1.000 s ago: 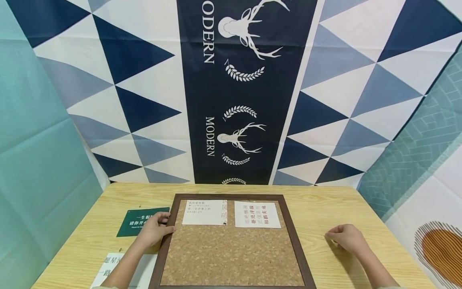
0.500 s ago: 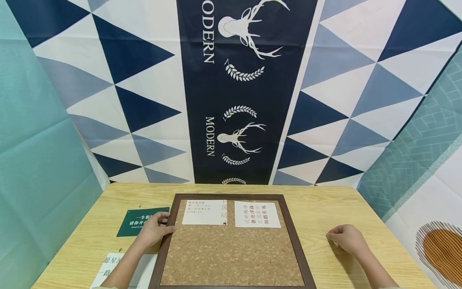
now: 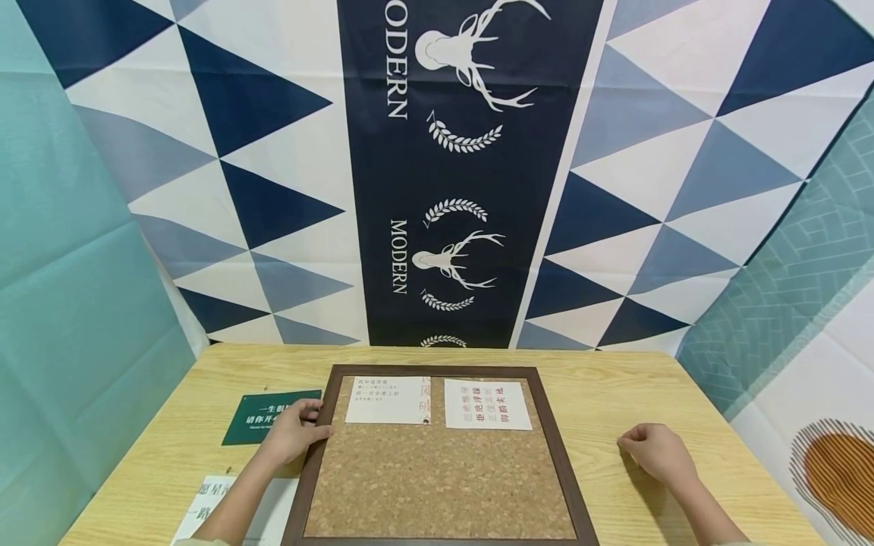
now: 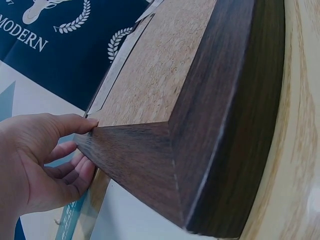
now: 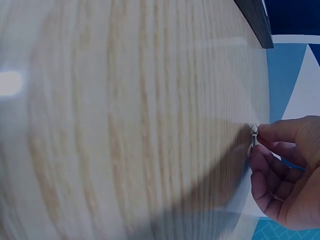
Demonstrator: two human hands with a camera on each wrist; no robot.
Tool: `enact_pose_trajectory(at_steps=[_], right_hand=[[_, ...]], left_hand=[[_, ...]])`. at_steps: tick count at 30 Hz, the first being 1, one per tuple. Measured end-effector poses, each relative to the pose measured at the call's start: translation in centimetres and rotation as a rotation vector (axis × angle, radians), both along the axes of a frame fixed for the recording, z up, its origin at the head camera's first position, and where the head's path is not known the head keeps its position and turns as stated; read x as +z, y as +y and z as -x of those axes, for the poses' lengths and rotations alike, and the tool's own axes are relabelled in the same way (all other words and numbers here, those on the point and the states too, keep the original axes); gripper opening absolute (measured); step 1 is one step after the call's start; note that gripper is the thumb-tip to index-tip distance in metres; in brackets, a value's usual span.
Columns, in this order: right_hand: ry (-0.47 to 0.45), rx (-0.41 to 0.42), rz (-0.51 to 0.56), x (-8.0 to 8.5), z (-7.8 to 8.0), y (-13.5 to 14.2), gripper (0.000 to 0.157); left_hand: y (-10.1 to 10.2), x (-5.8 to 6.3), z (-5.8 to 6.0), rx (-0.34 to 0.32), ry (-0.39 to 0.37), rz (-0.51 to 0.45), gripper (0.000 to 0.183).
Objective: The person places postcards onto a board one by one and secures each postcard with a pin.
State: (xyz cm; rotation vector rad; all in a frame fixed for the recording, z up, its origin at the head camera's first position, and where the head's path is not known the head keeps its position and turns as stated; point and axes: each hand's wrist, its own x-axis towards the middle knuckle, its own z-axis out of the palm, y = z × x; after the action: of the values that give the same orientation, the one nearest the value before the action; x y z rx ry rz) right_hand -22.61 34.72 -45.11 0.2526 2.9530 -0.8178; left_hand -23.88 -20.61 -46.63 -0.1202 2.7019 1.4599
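Note:
A corkboard (image 3: 440,485) in a dark brown wooden frame lies on the table in the head view. My left hand (image 3: 292,434) grips its left frame edge, thumb on top and the other fingers along the outer side, as the left wrist view shows (image 4: 50,160). Two white cards with printed characters, a left card (image 3: 385,402) and a right card (image 3: 486,404), lie along the board's top. A small dark spot sits at the left card's lower right corner. Right of the board, my right hand (image 3: 657,453) pinches a small silvery push pin (image 5: 254,129) between thumb and fingertip, just over the table.
Left of the board lie a dark green card (image 3: 249,418) and a white card (image 3: 205,504), both partly covered by my left hand and arm. Pale wood tabletop (image 3: 614,387) extends right of the frame. A patterned cloth (image 3: 444,174) hangs behind the table.

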Motion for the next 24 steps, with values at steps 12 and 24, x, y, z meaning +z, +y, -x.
enact_pose_trajectory(at_steps=[12, 24], right_hand=[[0.043, -0.016, -0.07, 0.1, 0.2, -0.5, 0.019], [0.067, 0.009, -0.06, 0.7, 0.4, -1.7, 0.019]], left_hand=[[0.0, 0.0, 0.0, 0.003, 0.0, 0.009, 0.055], [0.0, -0.2, 0.1, 0.013, -0.007, 0.013, 0.056]])
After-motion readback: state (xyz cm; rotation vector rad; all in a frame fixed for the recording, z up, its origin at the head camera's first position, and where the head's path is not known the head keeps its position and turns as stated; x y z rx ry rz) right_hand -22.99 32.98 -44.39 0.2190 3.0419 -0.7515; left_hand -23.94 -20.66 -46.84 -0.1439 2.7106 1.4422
